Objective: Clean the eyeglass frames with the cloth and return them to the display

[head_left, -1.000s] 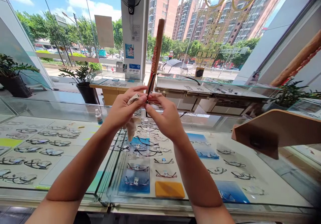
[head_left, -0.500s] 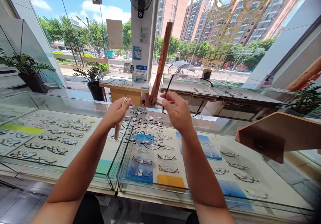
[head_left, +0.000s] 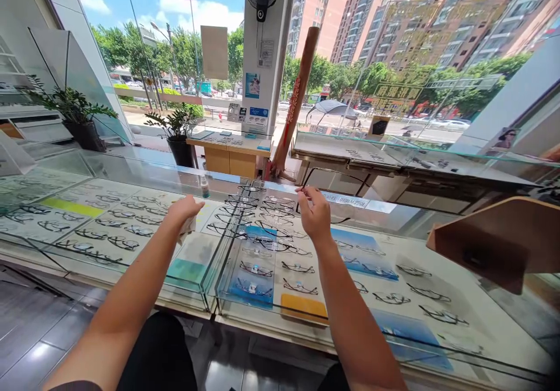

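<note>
My right hand [head_left: 315,211] is raised over the glass display counter, fingers pinched on a pair of dark-framed eyeglasses [head_left: 342,221]. Their thin temples stick out to the right of the hand; the lenses are hard to make out. Off to the left, my left hand [head_left: 184,211] is closed around a whitish cloth [head_left: 187,227], which hangs below the fingers. Just beyond that hand, a small clear bottle [head_left: 204,187] with bluish-green liquid stands on the counter top. The two hands are well apart.
Rows of eyeglasses [head_left: 298,287] lie inside the glass counter [head_left: 258,315], around an orange pad [head_left: 304,307]. A brown wooden stand [head_left: 481,236] rises at the right. Behind are a slanted wooden post [head_left: 300,96], potted plants [head_left: 179,146] and more display cases [head_left: 350,149].
My left hand has moved left and down with the cloth, and the bottle has come into view beyond it. My right hand has lowered slightly, the eyeglasses turning in it. The view has shifted.
</note>
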### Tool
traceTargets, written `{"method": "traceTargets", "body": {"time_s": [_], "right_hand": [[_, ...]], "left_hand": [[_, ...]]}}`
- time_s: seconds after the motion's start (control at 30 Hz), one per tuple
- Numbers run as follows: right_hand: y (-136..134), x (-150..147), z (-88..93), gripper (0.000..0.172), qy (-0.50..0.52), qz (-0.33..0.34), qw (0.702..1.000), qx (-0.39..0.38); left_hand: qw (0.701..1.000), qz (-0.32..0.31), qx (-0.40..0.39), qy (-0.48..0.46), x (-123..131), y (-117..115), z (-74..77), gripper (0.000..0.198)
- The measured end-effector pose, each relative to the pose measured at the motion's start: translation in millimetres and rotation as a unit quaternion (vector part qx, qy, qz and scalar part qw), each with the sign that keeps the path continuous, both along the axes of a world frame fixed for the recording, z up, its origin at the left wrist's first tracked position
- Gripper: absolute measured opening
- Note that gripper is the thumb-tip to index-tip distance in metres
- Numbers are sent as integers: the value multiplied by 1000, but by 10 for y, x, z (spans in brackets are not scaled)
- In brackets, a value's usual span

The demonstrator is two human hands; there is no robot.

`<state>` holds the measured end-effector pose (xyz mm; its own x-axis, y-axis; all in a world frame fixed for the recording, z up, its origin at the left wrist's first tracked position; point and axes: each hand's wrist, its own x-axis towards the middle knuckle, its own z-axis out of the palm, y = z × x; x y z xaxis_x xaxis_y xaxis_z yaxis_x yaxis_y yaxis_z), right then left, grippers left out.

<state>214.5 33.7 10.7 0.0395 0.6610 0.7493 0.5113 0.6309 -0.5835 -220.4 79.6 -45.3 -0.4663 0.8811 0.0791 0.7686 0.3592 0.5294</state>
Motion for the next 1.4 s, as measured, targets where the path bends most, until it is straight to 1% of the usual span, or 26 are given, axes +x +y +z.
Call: {"method": "traceTargets", "body": {"time_s": [0.07, 0.13, 0.2, 0.27, 0.37, 0.53, 0.6, 0.7, 0.8, 0.9, 0.97, 1.07, 1.13, 1.2, 1.23, 1.3, 1.4], "right_hand": [[29, 3, -35, 30, -9, -5, 1000, 4], [45, 5, -53, 32, -10, -9, 1000, 10], [54, 8, -65, 33, -8, -10, 1000, 10], [65, 13, -78, 34, -5, -6, 1000, 1], [84, 23, -95, 34, -2, -1, 1000, -13], [99, 29, -96, 35, 4, -4, 1000, -21], [91, 23, -86, 35, 7, 2, 1000, -21], [77, 8, -74, 36, 17, 13, 999, -25], [76, -4, -76, 36, 26, 19, 999, -30], [86, -10, -89, 36, 31, 25, 999, -32], [90, -15, -96, 34, 39, 38, 998, -36], [82, -38, -100, 32, 58, 82, 994, -46], [64, -71, -102, 32, 69, 118, 989, -57], [39, -115, -104, 32, 72, 148, 984, -73], [25, -138, -105, 32, 72, 159, 981, -80], [-1, -183, -107, 31, 70, 179, 977, -95], [-33, -235, -109, 30, 82, 214, 966, -119]], "left_hand": [[1000, 23, 9, -6, 10, 123, 6, 79], [999, 33, 28, -21, 38, 260, 33, 93], [997, 33, 49, -48, 73, 387, 56, 101], [994, 33, 63, -79, 106, 482, 61, 101], [989, 32, 83, -117, 145, 551, 38, 87], [980, 37, 109, -163, 223, 524, 15, 43], [974, 34, 130, -184, 289, 489, 53, 32], [957, 10, 176, -230, 466, 441, 200, 27], [926, -51, 212, -307, 769, 396, 419, 29], [881, -136, 226, -393, 1167, 298, 605, 39], [848, -188, 222, -444, 1426, 180, 667, 45], [799, -250, 195, -510, 1703, -47, 672, 48], [751, -294, 151, -571, 1787, -186, 647, 52], [703, -334, 101, -619, 1809, -283, 627, 63], [686, -350, 80, -633, 1808, -314, 623, 68], [672, -370, 55, -639, 1802, -351, 627, 76], [670, -387, 42, -632, 1815, -377, 645, 84]]}}
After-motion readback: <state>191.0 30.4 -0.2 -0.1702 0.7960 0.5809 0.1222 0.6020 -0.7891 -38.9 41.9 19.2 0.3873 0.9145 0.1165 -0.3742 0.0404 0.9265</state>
